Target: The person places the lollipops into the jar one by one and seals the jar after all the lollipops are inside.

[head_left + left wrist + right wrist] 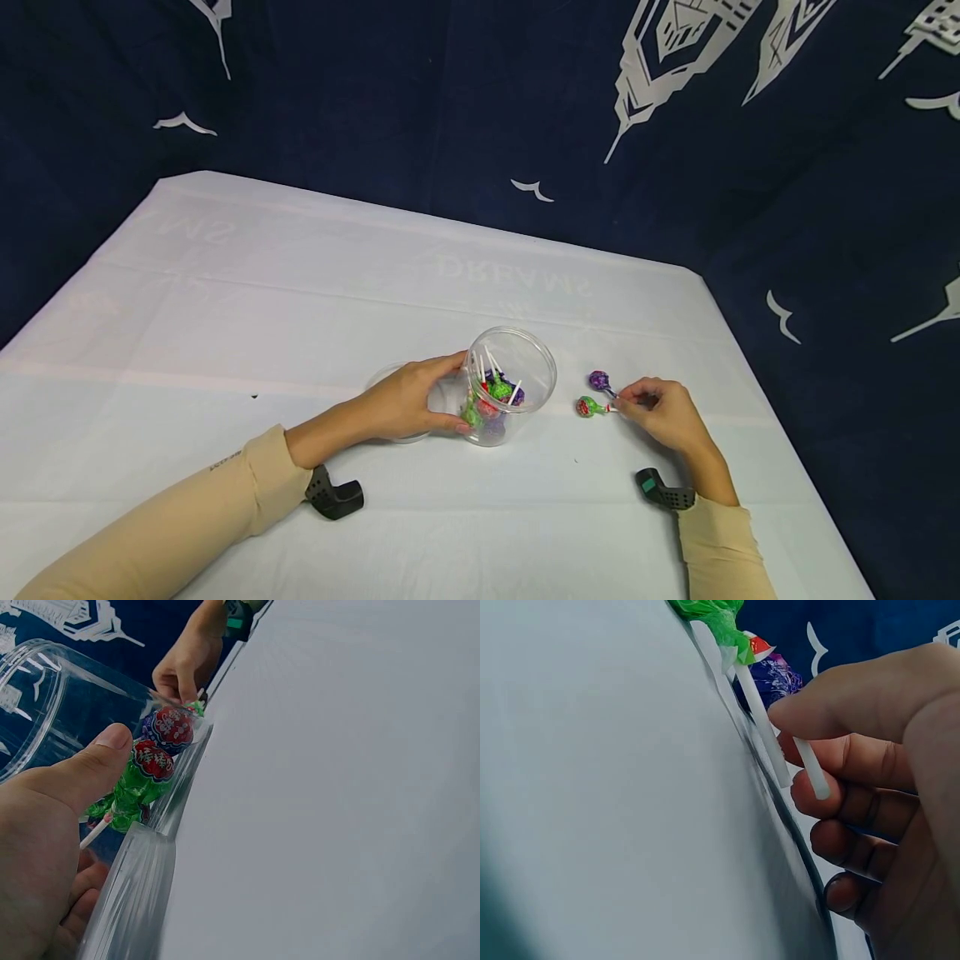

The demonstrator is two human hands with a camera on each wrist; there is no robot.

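My left hand (405, 402) grips a clear plastic jar (538, 379) by its side, thumb in front. Inside the jar are several lollipops (500, 390) in green, red and purple wrappers, some with white sticks pointing up. To the right, my right hand (670, 417) pinches the white stick (811, 766) of a purple lollipop (598, 381) between thumb and fingers. A green lollipop (585, 407) lies just in front of it on the table, its stick beside the fingertips and apart from the pinch in the right wrist view.
A clear round lid (409, 438) lies on the white-covered table (300, 325), partly hidden by the left hand. A small dark speck (254, 397) is on the cloth at left. Behind the table hangs a dark blue curtain (360, 100) with white prints.
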